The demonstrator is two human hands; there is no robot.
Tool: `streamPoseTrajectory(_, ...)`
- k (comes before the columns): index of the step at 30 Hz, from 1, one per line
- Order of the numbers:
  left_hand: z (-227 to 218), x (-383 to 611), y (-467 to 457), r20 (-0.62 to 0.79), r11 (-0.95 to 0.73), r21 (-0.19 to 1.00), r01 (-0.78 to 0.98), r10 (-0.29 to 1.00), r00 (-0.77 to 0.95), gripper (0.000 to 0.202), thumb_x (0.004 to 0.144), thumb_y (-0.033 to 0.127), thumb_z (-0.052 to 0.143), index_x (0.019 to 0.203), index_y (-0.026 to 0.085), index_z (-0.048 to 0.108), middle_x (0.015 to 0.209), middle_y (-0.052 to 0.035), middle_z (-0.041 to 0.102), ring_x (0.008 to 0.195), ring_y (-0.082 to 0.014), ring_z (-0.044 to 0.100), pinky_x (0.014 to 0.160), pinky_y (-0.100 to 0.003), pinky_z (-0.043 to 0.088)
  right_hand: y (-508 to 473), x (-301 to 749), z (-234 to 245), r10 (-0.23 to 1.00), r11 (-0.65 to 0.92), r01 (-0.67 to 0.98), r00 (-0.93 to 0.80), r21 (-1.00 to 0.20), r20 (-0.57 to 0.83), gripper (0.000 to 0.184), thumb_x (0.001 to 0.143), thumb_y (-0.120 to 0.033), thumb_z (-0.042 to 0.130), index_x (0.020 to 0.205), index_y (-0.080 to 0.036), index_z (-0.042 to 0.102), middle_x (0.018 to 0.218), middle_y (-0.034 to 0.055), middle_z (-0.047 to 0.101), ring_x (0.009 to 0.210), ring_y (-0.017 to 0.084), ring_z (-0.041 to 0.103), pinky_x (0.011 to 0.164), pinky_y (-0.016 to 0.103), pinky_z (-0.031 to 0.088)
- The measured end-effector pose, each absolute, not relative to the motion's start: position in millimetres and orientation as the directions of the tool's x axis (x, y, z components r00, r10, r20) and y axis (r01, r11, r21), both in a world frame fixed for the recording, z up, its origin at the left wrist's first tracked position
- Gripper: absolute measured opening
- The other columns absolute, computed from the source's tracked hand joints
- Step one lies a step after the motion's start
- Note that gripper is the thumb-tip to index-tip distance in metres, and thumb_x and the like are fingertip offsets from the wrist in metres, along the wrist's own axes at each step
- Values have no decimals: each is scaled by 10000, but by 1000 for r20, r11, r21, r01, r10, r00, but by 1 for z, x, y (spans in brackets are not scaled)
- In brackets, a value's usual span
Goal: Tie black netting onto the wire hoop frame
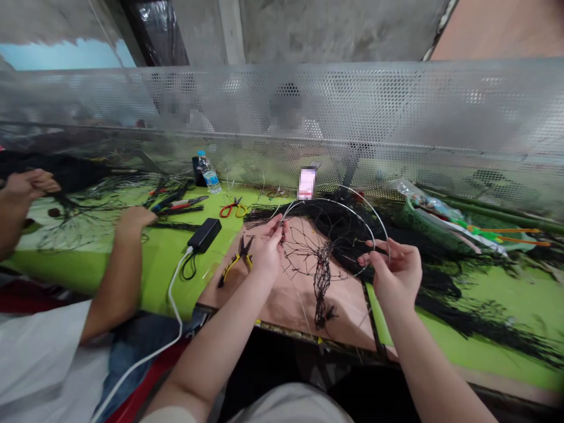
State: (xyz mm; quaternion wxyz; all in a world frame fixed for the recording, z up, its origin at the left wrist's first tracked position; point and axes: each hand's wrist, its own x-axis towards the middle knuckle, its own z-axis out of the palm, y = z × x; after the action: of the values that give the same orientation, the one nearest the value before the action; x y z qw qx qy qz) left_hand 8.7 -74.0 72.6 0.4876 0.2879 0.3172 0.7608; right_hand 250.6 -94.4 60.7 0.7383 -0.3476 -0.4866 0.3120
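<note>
My left hand (267, 247) pinches the left side of a thin metal wire ring (328, 201) with black netting (321, 270) strung across it. On the ring's right side my right hand (396, 267) grips the wire. The ring is held tilted over a brown board (291, 299) on the green table (167, 252). A bunch of the black net hangs down from the ring's middle. Yellow-handled pliers (235, 261) lie on the board just left of my left hand.
A co-worker's arm (118, 264) rests on the table at left, near a black power adapter (204, 234) with a white cable. Red scissors (232, 207), a water bottle (209, 173), a phone (307, 183) and a perforated metal screen (396, 117) stand behind. Black netting (462, 299) spreads to the right.
</note>
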Motion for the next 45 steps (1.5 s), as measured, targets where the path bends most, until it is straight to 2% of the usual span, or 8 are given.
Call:
streamPoseTrajectory(4,68,13,-73,101,-297,805,-513,921,-375,291,675,262,820,942,172,749,811,-26,719,710,-106,651,610,-194,454,-96,248,64,793,537,-115,406,-836,454,406,703,-247,858,843,-215,478,876,24,754,636,160,727,598,325,645)
streamPoseTrajectory(8,69,16,-77,44,-212,855,-474,939,-342,296,659,314,844,882,156,733,801,-29,719,670,-117,671,587,-199,469,-98,245,66,765,539,-115,481,-834,428,371,735,-285,839,769,-193,482,854,40,762,576,158,720,515,278,623)
streamPoseTrajectory(16,70,22,-81,192,-367,838,-404,892,-410,368,762,297,794,1112,194,744,898,-61,749,729,-126,690,612,-220,494,-98,238,65,756,562,-243,538,-791,372,346,741,-252,837,686,-170,505,867,51,770,661,136,743,600,221,629)
streamPoseTrajectory(27,83,15,-81,196,-330,886,-326,903,-383,299,697,348,846,861,141,707,833,-78,757,711,-175,724,558,-224,500,-98,245,72,744,546,-246,582,-801,329,431,691,-242,859,600,-170,444,813,29,728,708,157,744,662,269,642)
streamPoseTrajectory(31,91,11,-81,191,-312,889,-334,917,-349,314,680,358,853,808,145,662,809,-73,753,685,-186,727,543,-229,500,-99,248,75,748,549,-219,558,-806,359,364,704,-243,841,647,-180,487,730,12,714,654,162,730,613,287,637)
streamPoseTrajectory(37,92,12,-80,218,-332,889,-316,913,-346,243,727,291,820,867,154,678,809,-64,745,667,-163,715,538,-219,500,-103,248,78,746,505,-80,542,-860,388,242,781,-258,750,993,-171,670,766,18,729,606,164,723,604,310,621)
streamPoseTrajectory(41,91,17,-84,244,-357,889,-287,900,-362,244,784,254,773,1007,171,720,871,-70,749,678,-154,717,547,-218,506,-106,247,77,741,485,13,524,-874,419,181,817,-276,696,966,-175,674,821,19,716,472,120,651,449,246,526)
streamPoseTrajectory(45,89,19,-87,261,-371,893,-256,888,-378,174,809,254,750,969,185,751,902,-71,753,691,-147,719,543,-206,498,-109,246,74,745,477,38,512,-878,427,156,835,-286,684,944,-177,703,868,35,722,493,122,659,467,256,527)
